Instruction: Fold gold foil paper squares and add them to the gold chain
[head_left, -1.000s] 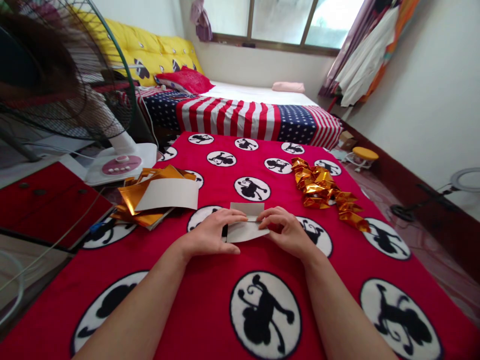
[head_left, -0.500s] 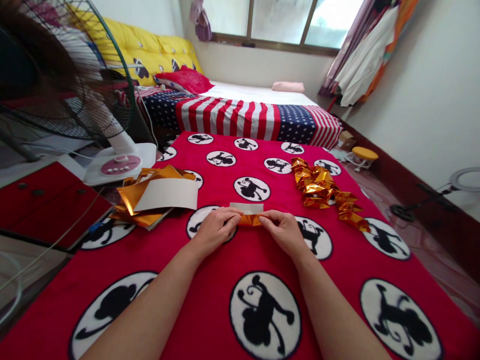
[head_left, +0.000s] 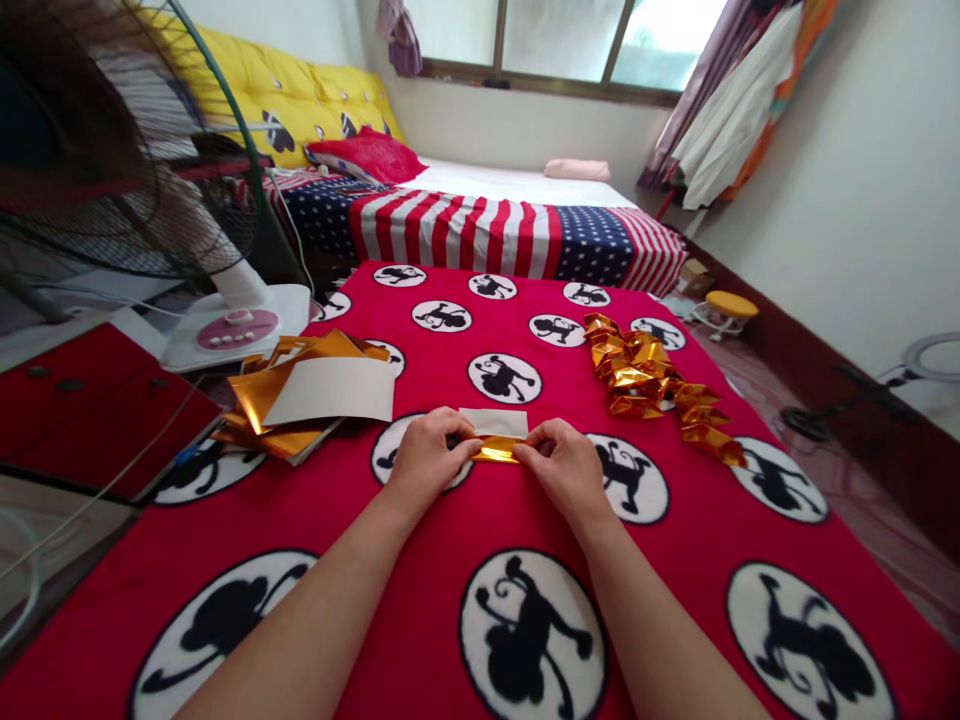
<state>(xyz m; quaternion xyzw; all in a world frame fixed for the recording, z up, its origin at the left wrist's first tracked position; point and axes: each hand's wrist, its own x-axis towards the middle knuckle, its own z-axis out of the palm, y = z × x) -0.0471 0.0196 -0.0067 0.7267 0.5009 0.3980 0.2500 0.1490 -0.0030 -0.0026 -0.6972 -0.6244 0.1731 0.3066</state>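
Gold foil shows as a narrow band along the near part of the small foil-backed sheet (head_left: 497, 449), while the far part stays pale side up on the red cloth (head_left: 411, 625). The left hand (head_left: 431, 450) pinches the left end of that band, thumb on the near side and fingers curled over; the right hand (head_left: 564, 462) grips the right end in the same way. A second ago the sheet's near portion lay pale face up between spread fingers; half a second ago it had been turned over, its orange backing in view. Now the band looks flatter and brighter, and the pale strip beyond it is uncovered, so I judge that a crosswise fold is in place and is being pressed along its edge.

Counting outward: two hands, one sheet between them, in the middle of the cloth. To the left and a little farther lies one pile of gold sheets (head_left: 251, 398), overlapped too much to count, with one pale-faced sheet (head_left: 334, 388) on top. To the right and farther sits one cluster of folded gold pieces (head_left: 641, 378), strung out toward the near right; they are several, but too tangled for a sure number. Beyond the cloth are one fan (head_left: 281, 308) at far left, one yellow stool (head_left: 731, 304) at far right, and two pillows on the bed, one red (head_left: 367, 157) and one pink (head_left: 576, 169).
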